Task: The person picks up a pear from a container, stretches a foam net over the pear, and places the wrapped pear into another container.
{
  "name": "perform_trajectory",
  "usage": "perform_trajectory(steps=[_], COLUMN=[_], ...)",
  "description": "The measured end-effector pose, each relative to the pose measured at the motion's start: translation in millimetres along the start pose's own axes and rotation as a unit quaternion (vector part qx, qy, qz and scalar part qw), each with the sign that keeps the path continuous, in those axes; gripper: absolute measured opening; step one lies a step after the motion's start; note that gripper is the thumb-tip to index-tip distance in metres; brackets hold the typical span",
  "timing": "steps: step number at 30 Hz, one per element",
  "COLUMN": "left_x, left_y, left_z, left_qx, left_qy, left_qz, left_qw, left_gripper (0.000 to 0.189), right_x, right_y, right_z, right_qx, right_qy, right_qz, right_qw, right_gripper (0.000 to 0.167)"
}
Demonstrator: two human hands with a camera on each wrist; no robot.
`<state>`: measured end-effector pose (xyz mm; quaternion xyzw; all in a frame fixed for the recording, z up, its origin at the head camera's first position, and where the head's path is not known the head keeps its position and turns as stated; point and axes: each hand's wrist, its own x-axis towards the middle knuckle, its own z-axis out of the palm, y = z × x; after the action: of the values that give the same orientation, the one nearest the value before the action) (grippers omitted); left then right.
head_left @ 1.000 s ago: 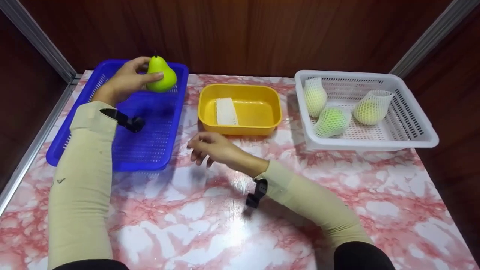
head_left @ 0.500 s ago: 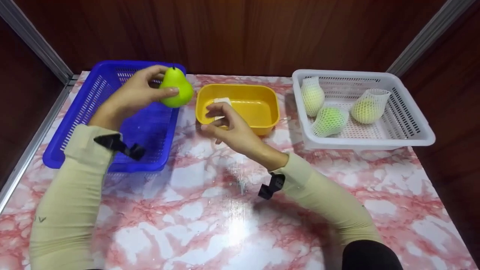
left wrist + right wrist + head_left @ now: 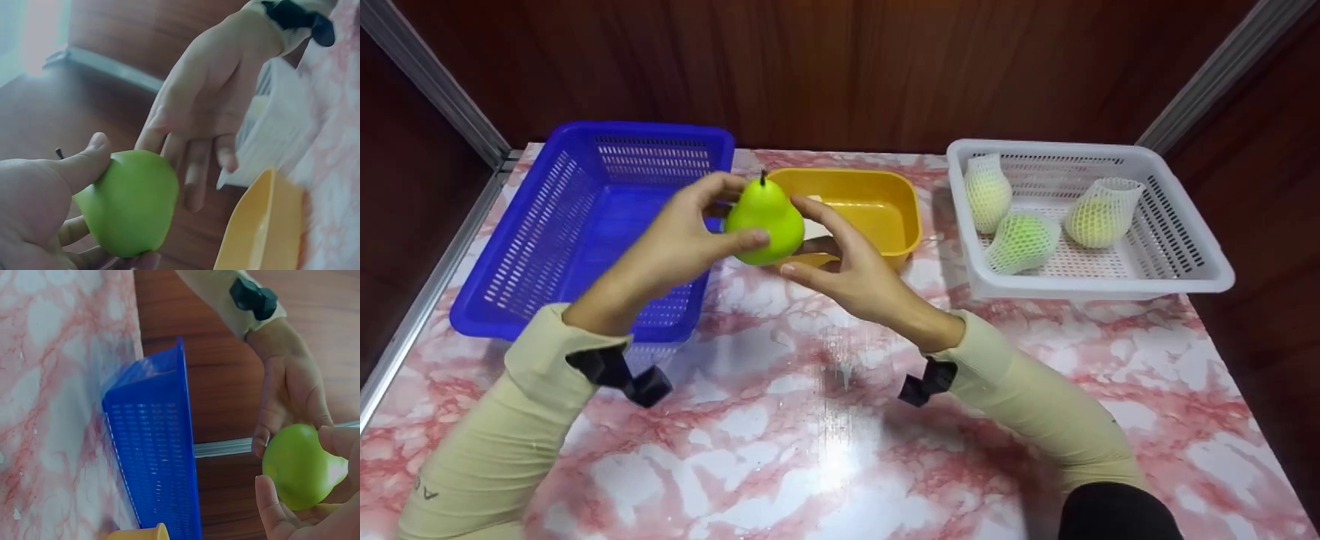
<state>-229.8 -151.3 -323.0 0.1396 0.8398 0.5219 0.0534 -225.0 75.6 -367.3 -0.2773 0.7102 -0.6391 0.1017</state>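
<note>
In the head view a bright green pear (image 3: 765,225) with a dark stem is held upright above the table, between the blue basket and the yellow box. My left hand (image 3: 679,236) grips it from the left, thumb across its front and fingers behind. On the pear's other side, my right hand (image 3: 874,281) is spread, thumb and fingers apart around its edge. The right fingertips (image 3: 194,199) are close to the pear in the left wrist view; whether they touch it I cannot tell. A white piece (image 3: 814,228) in the yellow box (image 3: 877,178) is mostly hidden by the hands.
The blue slotted basket (image 3: 637,129) stands at the left. On the right a white basket (image 3: 1110,284) holds fruits in foam nets: a pale one (image 3: 988,196), a green one (image 3: 1021,241) and a yellowish one (image 3: 1099,221). A dark wood panel (image 3: 840,75) rises behind.
My left hand has carried the pear rightward and nearer, from over the blue basket to in front of the yellow box. The right hand has risen from the table's middle to the pear's side.
</note>
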Motion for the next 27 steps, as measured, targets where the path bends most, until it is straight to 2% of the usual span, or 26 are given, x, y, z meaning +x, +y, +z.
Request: perform_trajectory(steps=[6,10,15,19,23,27], left_x=[-10.4,-16.1,-21.7,-25.4,-27.5,-29.1], left_y=[0.6,0.3,-2.1,-4.9,-9.2,-14.7], left_z=[16.5,25.4,33.0,38.1,46.5,58.5], left_qx=[-0.009,-0.018,-0.05,-0.071,-0.063,-0.047], left_qy=[0.013,0.011,-0.021,-0.056,-0.073,-0.072], left_qz=[0.012,0.025,0.045,0.077,0.102,0.111], left_qw=[0.9998,0.9995,0.9975,0.9929,0.9901,0.9901], left_gripper=[0.058,0.058,0.061,0.065,0.065,0.065], right_x=[-10.3,-17.4,-28.2,-37.5,-47.1,-55.4], right_y=[-3.4,-5.2,-5.2,-2.3,3.8,10.6], right_z=[-3.9,-7.9,-15.8,-24.6,-33.3,-39.8], right_qx=[-0.012,-0.022,-0.03,-0.051,-0.072,-0.091], right_qy=[-0.006,-0.003,-0.001,-0.005,-0.013,-0.022], right_qz=[-0.018,-0.014,-0.006,-0.01,-0.013,-0.01], right_qw=[0.9997,0.9997,0.9995,0.9986,0.9972,0.9956], right_gripper=[0.07,0.065,0.062,0.063,0.063,0.063])
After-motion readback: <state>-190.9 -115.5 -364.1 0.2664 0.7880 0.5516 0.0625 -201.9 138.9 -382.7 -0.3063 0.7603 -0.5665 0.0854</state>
